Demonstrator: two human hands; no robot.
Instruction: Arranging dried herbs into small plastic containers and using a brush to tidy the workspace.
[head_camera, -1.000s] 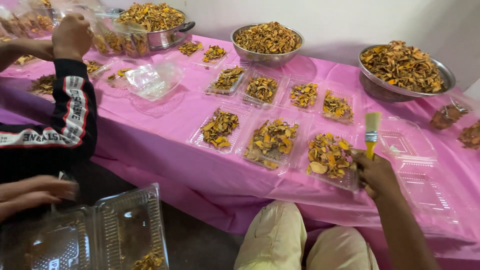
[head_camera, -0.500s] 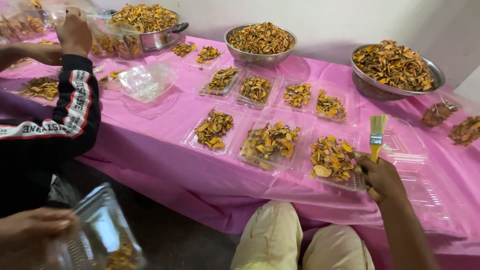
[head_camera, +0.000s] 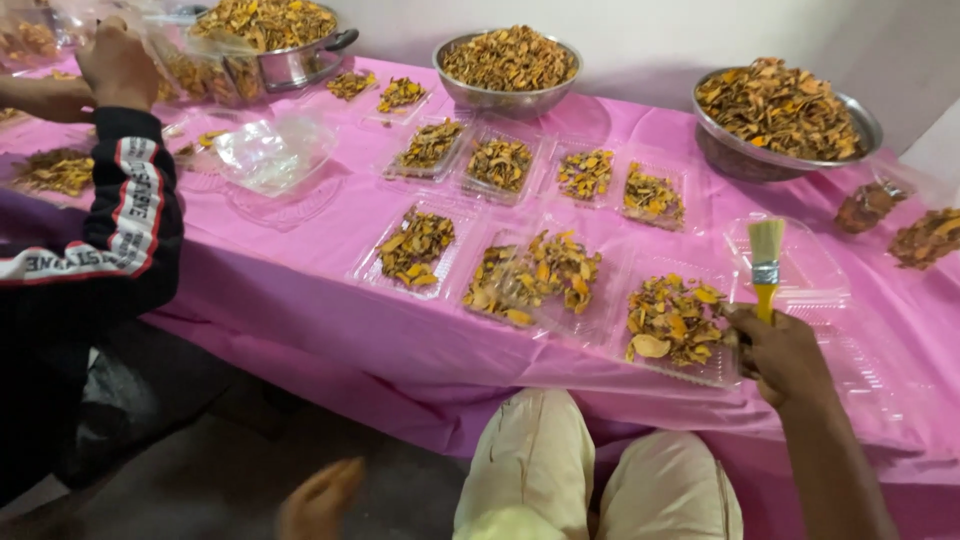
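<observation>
Right hand (head_camera: 785, 352) grips a yellow-handled brush (head_camera: 766, 262) upright, bristles clear of the filled tray (head_camera: 678, 325) beside it; left hand (head_camera: 318, 500) hangs open, empty, below the worktop (head_camera: 300, 260).

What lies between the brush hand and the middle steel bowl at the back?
In the head view, two filled clear trays lie between the right hand and the middle bowl.

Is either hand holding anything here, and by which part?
Right hand holds a yellow brush by its handle, bristles up. Left hand holds nothing.
</observation>
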